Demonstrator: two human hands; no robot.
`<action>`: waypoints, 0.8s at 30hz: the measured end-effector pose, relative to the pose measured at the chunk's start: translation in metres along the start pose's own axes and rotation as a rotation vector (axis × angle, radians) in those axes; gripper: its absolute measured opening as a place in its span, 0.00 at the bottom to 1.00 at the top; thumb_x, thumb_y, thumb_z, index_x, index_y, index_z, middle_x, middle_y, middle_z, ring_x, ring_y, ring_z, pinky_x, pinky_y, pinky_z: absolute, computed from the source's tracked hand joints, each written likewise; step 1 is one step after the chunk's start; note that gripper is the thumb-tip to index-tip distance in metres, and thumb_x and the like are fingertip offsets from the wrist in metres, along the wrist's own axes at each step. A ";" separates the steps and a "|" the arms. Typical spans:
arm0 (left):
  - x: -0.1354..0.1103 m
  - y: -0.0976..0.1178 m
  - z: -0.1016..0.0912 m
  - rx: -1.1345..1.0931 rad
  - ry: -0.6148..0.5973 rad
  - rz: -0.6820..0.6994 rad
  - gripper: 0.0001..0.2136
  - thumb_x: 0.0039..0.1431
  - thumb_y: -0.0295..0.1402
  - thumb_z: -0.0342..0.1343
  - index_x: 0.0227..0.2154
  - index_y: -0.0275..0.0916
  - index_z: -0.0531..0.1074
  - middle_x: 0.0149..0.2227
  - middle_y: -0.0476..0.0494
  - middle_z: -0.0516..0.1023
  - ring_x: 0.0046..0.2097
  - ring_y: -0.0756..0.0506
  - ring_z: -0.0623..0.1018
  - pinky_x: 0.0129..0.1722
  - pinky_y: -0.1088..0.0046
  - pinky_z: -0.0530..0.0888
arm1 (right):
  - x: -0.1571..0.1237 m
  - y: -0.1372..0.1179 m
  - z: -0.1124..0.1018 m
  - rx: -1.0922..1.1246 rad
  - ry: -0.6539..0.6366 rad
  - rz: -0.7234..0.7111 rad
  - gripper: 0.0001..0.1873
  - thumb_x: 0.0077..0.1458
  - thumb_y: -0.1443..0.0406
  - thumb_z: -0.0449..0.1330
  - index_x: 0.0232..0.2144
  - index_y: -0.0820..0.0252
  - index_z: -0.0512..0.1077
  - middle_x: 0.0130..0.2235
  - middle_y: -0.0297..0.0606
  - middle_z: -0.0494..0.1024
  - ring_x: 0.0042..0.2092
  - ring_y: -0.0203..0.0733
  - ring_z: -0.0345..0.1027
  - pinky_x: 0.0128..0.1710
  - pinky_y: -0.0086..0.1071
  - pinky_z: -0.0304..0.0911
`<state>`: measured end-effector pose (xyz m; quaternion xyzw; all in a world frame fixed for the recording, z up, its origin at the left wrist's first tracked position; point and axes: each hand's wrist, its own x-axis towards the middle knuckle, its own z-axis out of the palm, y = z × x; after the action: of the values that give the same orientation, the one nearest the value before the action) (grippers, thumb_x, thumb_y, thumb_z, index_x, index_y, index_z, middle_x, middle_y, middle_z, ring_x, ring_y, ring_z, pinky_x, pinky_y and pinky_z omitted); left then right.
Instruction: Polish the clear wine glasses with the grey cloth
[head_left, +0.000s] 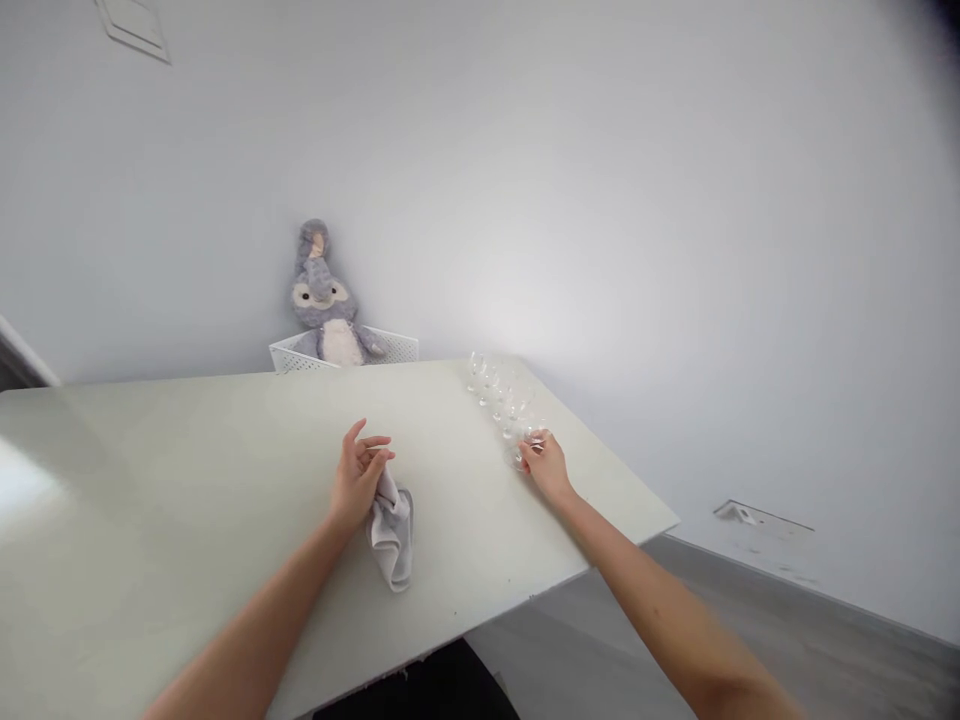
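A light grey cloth (394, 540) hangs in loose folds from my left hand (358, 478), pinched by the thumb side while some of the other fingers stretch out. My right hand (547, 465) reaches to the right part of the table, its fingers closed around a clear glass (536, 438) at the near end of a group. Several other clear glasses (496, 395) stand close together beyond it, running toward the back edge. Their exact shapes are hard to make out against the pale surface.
The pale table (187, 470) ends at a front edge near my body and a slanting right edge. Behind it, a grey plush toy (337, 340) sits in a white perforated basket (401, 347) against the wall. A wall socket (742, 513) is low on the right.
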<state>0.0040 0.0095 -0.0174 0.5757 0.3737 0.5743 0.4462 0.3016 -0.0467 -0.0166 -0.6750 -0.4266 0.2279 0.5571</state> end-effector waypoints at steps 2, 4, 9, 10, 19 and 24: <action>0.000 0.000 0.000 0.008 0.007 -0.009 0.27 0.52 0.39 0.54 0.54 0.45 0.52 0.39 0.44 0.71 0.35 0.48 0.75 0.27 0.76 0.68 | 0.001 0.003 0.000 0.000 0.004 0.009 0.15 0.41 0.57 0.57 0.30 0.58 0.60 0.19 0.27 0.66 0.18 0.35 0.60 0.20 0.30 0.56; -0.001 -0.001 0.000 0.016 0.006 -0.012 0.27 0.52 0.38 0.54 0.54 0.45 0.52 0.40 0.44 0.71 0.35 0.48 0.75 0.26 0.77 0.67 | 0.002 0.004 0.000 -0.003 0.006 0.017 0.15 0.42 0.57 0.57 0.30 0.58 0.60 0.19 0.27 0.66 0.19 0.36 0.60 0.21 0.30 0.57; -0.001 -0.002 0.002 0.039 0.024 -0.010 0.26 0.52 0.38 0.54 0.54 0.45 0.53 0.39 0.45 0.72 0.32 0.50 0.74 0.27 0.76 0.67 | 0.000 0.012 -0.005 -0.015 0.023 0.025 0.17 0.40 0.56 0.58 0.32 0.58 0.60 0.24 0.29 0.68 0.21 0.35 0.60 0.23 0.31 0.57; -0.001 -0.001 0.002 0.047 0.039 -0.016 0.26 0.52 0.38 0.53 0.53 0.45 0.53 0.38 0.45 0.72 0.32 0.50 0.74 0.27 0.76 0.67 | -0.004 0.014 -0.008 -0.025 0.055 0.019 0.18 0.39 0.56 0.59 0.32 0.58 0.60 0.26 0.30 0.68 0.22 0.35 0.60 0.23 0.30 0.57; -0.001 0.001 -0.003 0.381 -0.025 -0.031 0.22 0.54 0.40 0.48 0.52 0.40 0.58 0.17 0.58 0.61 0.20 0.52 0.62 0.23 0.77 0.60 | -0.086 -0.030 0.022 -0.067 -0.282 -0.165 0.12 0.52 0.55 0.52 0.26 0.58 0.63 0.25 0.31 0.65 0.26 0.36 0.58 0.27 0.30 0.55; -0.010 0.018 0.004 0.251 -0.112 0.063 0.25 0.52 0.38 0.52 0.53 0.41 0.56 0.17 0.59 0.58 0.20 0.53 0.59 0.24 0.77 0.59 | -0.107 -0.077 0.091 -0.074 -0.539 -0.246 0.15 0.49 0.55 0.56 0.36 0.57 0.68 0.33 0.34 0.69 0.26 0.35 0.58 0.27 0.31 0.55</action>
<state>0.0056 -0.0058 -0.0029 0.6696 0.3988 0.5037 0.3725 0.1485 -0.0840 0.0128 -0.5531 -0.6458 0.3139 0.4223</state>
